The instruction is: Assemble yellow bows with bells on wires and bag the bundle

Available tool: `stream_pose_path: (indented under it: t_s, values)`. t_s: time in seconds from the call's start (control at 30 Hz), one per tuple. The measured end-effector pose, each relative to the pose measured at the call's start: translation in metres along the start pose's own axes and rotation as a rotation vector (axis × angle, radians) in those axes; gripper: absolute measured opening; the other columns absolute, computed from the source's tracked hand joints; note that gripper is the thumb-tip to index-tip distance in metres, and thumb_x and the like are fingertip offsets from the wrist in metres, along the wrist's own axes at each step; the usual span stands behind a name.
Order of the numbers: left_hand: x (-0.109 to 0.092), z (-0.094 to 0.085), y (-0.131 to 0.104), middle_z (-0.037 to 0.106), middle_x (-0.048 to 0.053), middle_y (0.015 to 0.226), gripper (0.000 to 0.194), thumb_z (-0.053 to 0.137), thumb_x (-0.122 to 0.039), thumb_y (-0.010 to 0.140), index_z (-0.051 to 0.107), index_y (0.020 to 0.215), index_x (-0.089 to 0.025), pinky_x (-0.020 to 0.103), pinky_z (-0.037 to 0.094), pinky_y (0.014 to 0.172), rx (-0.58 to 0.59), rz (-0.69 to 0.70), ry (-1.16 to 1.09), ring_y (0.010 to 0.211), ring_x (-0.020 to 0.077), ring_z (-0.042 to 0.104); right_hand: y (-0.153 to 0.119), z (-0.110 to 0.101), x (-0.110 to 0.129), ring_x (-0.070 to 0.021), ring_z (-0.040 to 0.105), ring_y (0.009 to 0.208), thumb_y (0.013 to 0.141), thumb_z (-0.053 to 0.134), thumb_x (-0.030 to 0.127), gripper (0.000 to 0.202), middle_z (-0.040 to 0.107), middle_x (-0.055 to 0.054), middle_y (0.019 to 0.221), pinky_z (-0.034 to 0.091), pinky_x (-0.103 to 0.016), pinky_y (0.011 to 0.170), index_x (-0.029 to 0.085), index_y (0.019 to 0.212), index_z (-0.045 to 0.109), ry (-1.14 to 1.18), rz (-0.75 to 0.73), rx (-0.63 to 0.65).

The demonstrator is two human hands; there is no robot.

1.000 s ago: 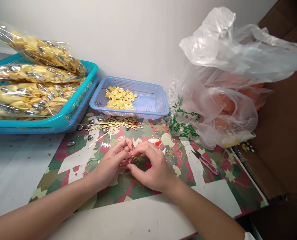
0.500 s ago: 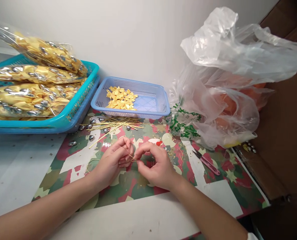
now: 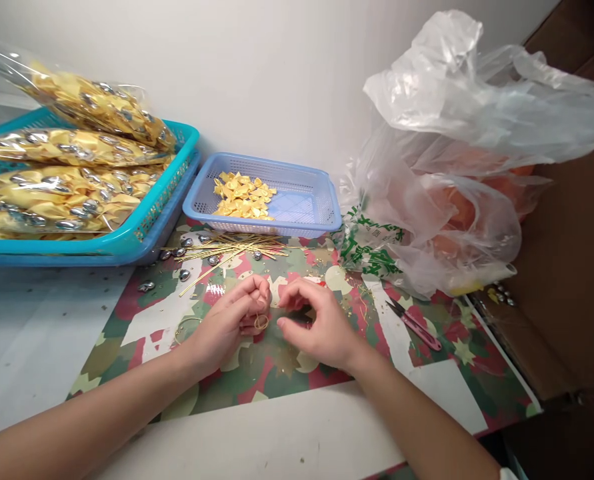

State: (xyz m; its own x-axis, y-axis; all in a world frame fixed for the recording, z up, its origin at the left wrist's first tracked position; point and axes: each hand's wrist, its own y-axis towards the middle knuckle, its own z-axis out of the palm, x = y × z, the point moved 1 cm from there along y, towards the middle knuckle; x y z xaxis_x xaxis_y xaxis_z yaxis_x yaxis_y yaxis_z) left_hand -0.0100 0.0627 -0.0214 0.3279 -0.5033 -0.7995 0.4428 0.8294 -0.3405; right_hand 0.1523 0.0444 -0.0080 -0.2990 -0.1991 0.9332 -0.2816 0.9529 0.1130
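Note:
My left hand (image 3: 239, 320) is closed, its fingertips pinching a thin gold cord (image 3: 261, 323) that forms a small loop below the thumb. A longer curve of similar cord shows on the mat left of that wrist. Just to the right, my right hand (image 3: 317, 323) has thumb and forefinger apart, with nothing visible between them. Beyond both hands lies a bundle of gold cords (image 3: 241, 245) on the patterned mat (image 3: 277, 363). Silver heart-shaped beads (image 3: 184, 274) are scattered around the bundle's left end.
A blue basket (image 3: 335, 213) holds yellow ribbon bows (image 3: 244, 195). At left, a teal basket (image 3: 151, 217) carries bagged yellow bows with silver beads. Pink-handled thread snips (image 3: 414, 325) lie at right, below a large clear plastic bag (image 3: 471, 213). A wall stands behind.
My right fingers have let go of the cord and drawn slightly apart from my left hand. The cord now hangs as a loop from my left fingertips.

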Motion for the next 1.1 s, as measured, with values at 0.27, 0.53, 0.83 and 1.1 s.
stream_pose_path:
  t_s: [0.27, 0.53, 0.83, 1.1]
  values:
    - [0.000, 0.002, -0.001, 0.038, -0.007, 0.057, 0.012, 0.058, -0.017, 0.073, 0.047, 0.070, -0.020, 0.020, 0.021, 0.044, 0.012, 0.029, -0.031, 0.049, 0.0077, 0.026, -0.002, 0.009, -0.004, -0.0189, 0.052, 0.086, 0.080, 0.065, 0.020, 0.009, 0.065, -0.001, 0.087, 0.037, -0.037, 0.086, 0.021, 0.081, 0.056, -0.423, -0.149, 0.089]
    - [-0.001, 0.001, 0.000, 0.035, -0.008, 0.058, 0.014, 0.059, -0.017, 0.072, 0.045, 0.070, -0.020, 0.019, 0.017, 0.043, -0.008, 0.016, -0.055, 0.048, 0.0063, 0.019, 0.001, -0.004, -0.003, -0.0179, 0.052, 0.086, 0.085, 0.059, 0.018, 0.009, 0.066, 0.000, 0.085, 0.031, -0.039, 0.084, 0.021, 0.076, 0.059, -0.520, -0.188, 0.077]
    - [-0.003, 0.003, -0.002, 0.040, -0.007, 0.062, 0.012, 0.059, -0.017, 0.067, 0.046, 0.068, -0.019, 0.019, 0.023, 0.045, -0.026, 0.048, -0.027, 0.048, 0.0055, 0.023, 0.000, -0.007, 0.005, -0.0180, 0.050, 0.082, 0.069, 0.065, 0.018, 0.021, 0.064, 0.000, 0.084, 0.035, -0.037, 0.080, 0.022, 0.089, 0.058, -0.420, -0.169, 0.017]
    - [0.002, 0.001, -0.004, 0.046, -0.004, 0.071, 0.013, 0.062, -0.020, 0.072, 0.049, 0.073, -0.021, 0.021, 0.032, 0.049, -0.052, 0.123, 0.158, 0.056, 0.0088, 0.038, -0.001, 0.009, 0.004, -0.0163, 0.055, 0.080, 0.076, 0.064, 0.021, 0.004, 0.065, 0.000, 0.082, 0.044, -0.030, 0.071, 0.022, 0.078, 0.061, 0.008, -0.059, -0.116]
